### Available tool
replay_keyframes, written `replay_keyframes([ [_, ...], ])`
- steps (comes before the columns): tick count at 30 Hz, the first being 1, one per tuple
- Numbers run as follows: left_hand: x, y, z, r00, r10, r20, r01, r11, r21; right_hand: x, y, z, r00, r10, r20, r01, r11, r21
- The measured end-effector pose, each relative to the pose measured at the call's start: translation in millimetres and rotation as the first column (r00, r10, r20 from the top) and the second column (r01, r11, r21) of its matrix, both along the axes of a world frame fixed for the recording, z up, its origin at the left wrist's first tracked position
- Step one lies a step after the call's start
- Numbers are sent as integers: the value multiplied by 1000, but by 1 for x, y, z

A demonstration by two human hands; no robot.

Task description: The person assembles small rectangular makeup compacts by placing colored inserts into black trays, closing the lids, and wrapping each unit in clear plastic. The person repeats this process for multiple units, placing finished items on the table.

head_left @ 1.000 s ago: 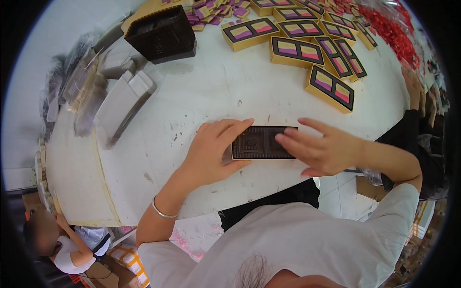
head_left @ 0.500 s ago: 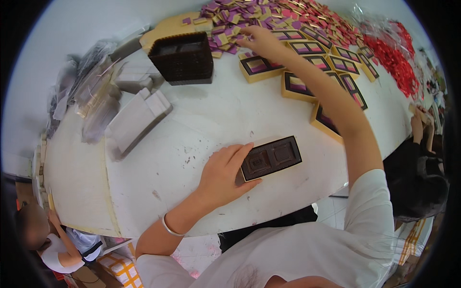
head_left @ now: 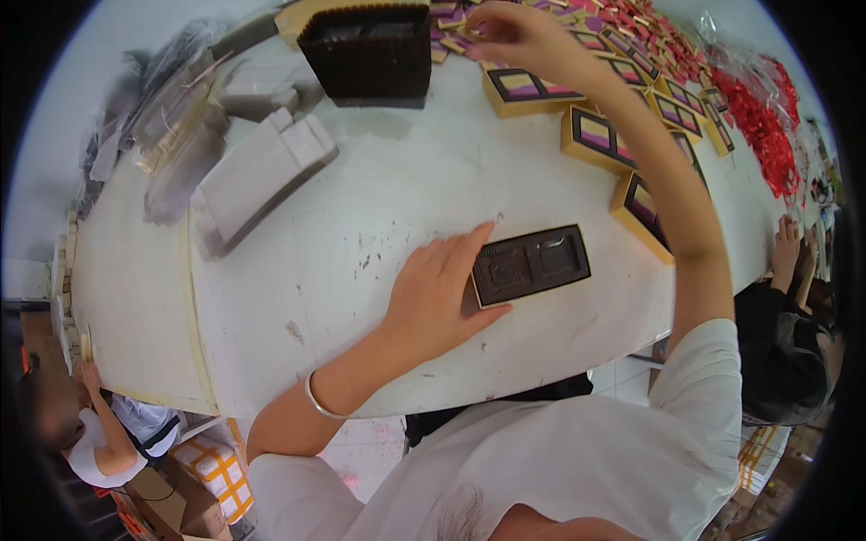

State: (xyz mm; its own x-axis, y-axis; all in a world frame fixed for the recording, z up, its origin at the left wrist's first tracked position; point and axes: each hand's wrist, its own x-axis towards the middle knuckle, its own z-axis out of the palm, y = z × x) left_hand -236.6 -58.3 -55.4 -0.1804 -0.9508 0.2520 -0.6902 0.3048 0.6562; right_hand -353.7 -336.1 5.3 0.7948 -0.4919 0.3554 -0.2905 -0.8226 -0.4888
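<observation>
A small gold-edged box (head_left: 568, 282) with a dark brown plastic tray of two square hollows lies on the white table in front of me. My left hand (head_left: 437, 293) grips its left end, thumb on the near side and fingers on the far side. Both hollows look unfilled. At the far side my right hand (head_left: 523, 41) reaches to the edge of a heap of small flat purple-and-gold pieces (head_left: 448, 20). Its fingers are curled together at the tips; whatever they pinch is too small to make out. Just below that hand stands a filled box (head_left: 532, 104).
A tall stack of dark trays (head_left: 374, 59) stands at the far left of centre. Grey-white cartons (head_left: 262, 180) lie left. More filled boxes (head_left: 595, 140) sit beneath my right forearm, with red shredded filler (head_left: 767, 135) beyond. Other people work at both sides.
The whole view has shifted, so the table things sit higher and further right. My right hand's fingers are more curled at the heap. My left hand keeps its hold on the box.
</observation>
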Motion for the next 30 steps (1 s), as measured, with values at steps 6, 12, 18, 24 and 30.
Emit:
replay_keyframes([
  [6,-5,-1,-1,998,-1,-61,3,999,37,-86,156,-6,936,310,-165,-276,940,201],
  [12,-8,-7,0,997,-2,-77,3,1000,20,-79,169,-44,956,293,17,-291,955,-62],
  [18,-6,-6,-2,998,-52,-43,50,998,-41,-71,174,-39,930,332,-156,-365,807,-464],
  [24,-4,-4,-3,996,-59,66,67,991,-113,-139,-29,-15,901,-285,326,425,731,-534],
  [30,-6,-12,5,992,-108,58,111,993,-41,-318,-199,-54,536,-830,-152,842,538,35],
])
